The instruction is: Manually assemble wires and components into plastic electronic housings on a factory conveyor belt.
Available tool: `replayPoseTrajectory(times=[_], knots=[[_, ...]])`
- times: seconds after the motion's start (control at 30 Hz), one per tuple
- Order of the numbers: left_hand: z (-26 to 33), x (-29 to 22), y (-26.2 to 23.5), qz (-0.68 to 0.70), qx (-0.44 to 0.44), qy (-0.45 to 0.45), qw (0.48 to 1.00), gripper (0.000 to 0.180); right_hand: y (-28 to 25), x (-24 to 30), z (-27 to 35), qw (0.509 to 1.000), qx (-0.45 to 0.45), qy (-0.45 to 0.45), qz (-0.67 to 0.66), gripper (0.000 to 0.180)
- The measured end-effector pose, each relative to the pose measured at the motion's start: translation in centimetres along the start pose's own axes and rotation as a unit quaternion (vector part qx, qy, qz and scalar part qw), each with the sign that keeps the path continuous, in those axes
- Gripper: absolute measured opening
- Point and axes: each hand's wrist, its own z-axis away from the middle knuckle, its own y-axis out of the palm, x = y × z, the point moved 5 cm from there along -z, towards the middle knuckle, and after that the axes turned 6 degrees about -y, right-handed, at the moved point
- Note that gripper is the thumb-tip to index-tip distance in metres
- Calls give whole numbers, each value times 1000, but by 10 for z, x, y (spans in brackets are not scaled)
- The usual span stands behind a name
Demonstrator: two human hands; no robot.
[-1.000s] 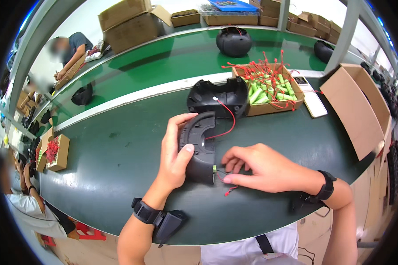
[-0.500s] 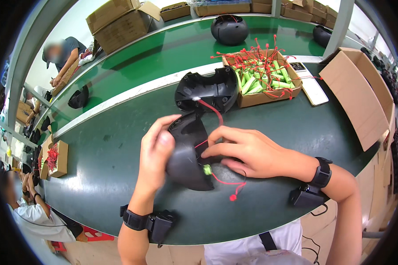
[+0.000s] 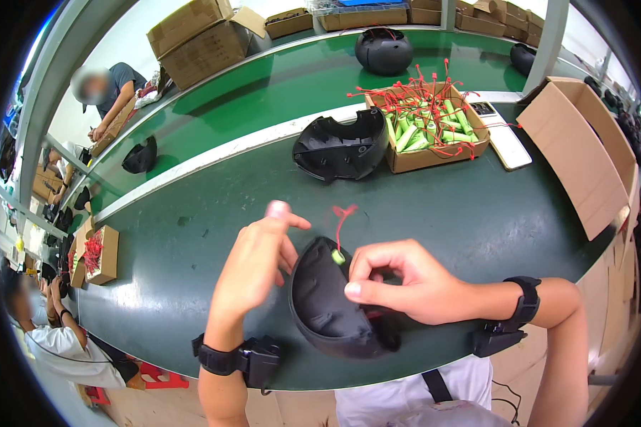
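A black plastic half-shell (image 3: 324,306) lies on the dark green table in front of me, its hollow side showing. A green cylindrical cell (image 3: 338,257) with a red wire (image 3: 340,226) and red connector sits at its far edge. My right hand (image 3: 413,285) is closed at the shell's right edge, thumb and curled fingers pinching it. My left hand (image 3: 253,263) is open beside the shell's left rim, fingers apart and slightly blurred. Another black half-shell (image 3: 342,149) rests farther back, beside a cardboard box (image 3: 434,160) of green cells with red wires.
A white device (image 3: 509,146) lies right of the cell box, near a large open carton (image 3: 573,156). Behind runs a bright green belt (image 3: 278,78) with a rounded black housing (image 3: 383,53) and a shell (image 3: 140,155). Other people work at the left.
The half-shell has come down onto the table nearer me and turned, its hollow now facing up. My left hand has let go. The red wire has swung to the far side.
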Motion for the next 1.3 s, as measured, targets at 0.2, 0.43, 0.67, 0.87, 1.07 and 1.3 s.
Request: replayPoseTrajectory(times=[0.2, 0.43, 0.67, 0.87, 1.07, 1.3], knots=[[-2, -2, 11, 52, -11, 76, 996, 54, 12, 2, 5, 999, 5, 42, 6, 16], [12, -28, 11, 48, -90, 304, 947, 32, -13, -2, -3, 995, -53, 43, -73, 19], [35, -42, 38, -194, -61, 506, 838, 34, -25, 21, -1, 990, -25, 136, 9, 17], [30, -34, 44, -92, -84, 566, 815, 22, -13, 63, 12, 874, 9, -89, 478, 4], [30, -26, 47, -25, -77, 557, 827, 21, 4, 70, 11, 664, 45, -302, 683, 16], [24, -28, 56, 9, -30, 533, 845, 18, 8, 82, 17, 553, 39, -348, 756, 13]])
